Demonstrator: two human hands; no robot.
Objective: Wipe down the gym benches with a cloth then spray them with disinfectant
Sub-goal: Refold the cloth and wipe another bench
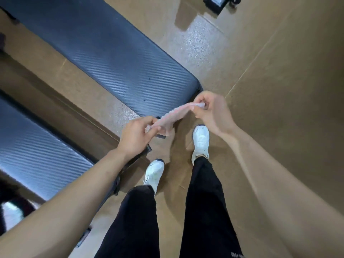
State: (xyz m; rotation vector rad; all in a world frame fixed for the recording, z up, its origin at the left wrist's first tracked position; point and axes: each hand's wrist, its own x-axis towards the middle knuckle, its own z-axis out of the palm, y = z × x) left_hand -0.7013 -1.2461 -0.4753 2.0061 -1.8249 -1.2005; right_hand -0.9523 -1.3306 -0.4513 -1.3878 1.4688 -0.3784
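A pale pink cloth [173, 116] is stretched between both hands in front of me, above the floor. My left hand [136, 135] pinches its lower left end and my right hand [210, 110] pinches its upper right end. Just beyond the hands lies the near end of a dark blue padded gym bench [111, 51] that runs away to the upper left. A second dark blue bench [31, 146] lies parallel at the left, below my left forearm. No spray bottle is visible.
The floor [279, 90] is tan with thin seams. My legs in black trousers and my white shoes [201, 142] stand right of the benches. A dark piece of equipment [216, 4] sits at the top edge. A black bench frame foot [149, 148] shows under my left wrist.
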